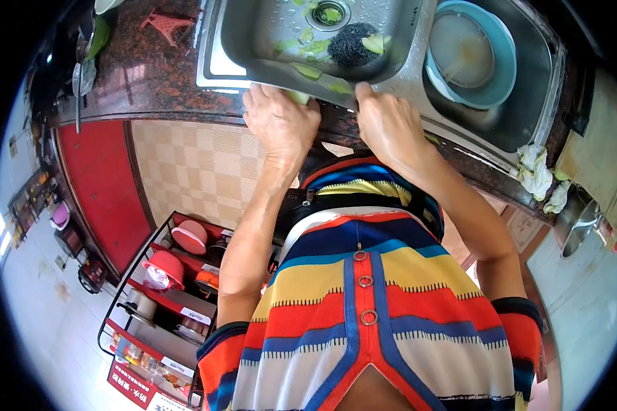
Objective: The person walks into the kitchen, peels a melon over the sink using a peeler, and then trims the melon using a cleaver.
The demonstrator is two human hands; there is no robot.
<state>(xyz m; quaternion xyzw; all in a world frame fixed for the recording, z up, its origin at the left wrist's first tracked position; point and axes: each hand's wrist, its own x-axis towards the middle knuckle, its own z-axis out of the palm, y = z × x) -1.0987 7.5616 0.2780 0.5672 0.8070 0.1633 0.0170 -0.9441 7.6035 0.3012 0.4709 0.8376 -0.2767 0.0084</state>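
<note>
At the front edge of the left sink basin, my right hand (392, 127) is closed around the handle end of a broad-bladed kitchen knife (281, 73). Its blade stretches leftward across to my left hand, with green peel stuck to it. My left hand (281, 122) is closed on a pale green vegetable (299, 97), mostly hidden by the fingers and blade. Green peelings (315, 48) lie in the steel basin (253, 31) around the drain (328, 14). Beside them sits a dark mesh scrubber (355, 45) with a piece of peel on it.
A light blue basin (506, 61) with cloudy water stands in the right sink. Wet cloths (533, 168) hang at the counter's right edge. A red plastic rack (166, 26) lies on the speckled counter (144, 82). Below left stands a shelf cart (140, 277) holding bowls and jars.
</note>
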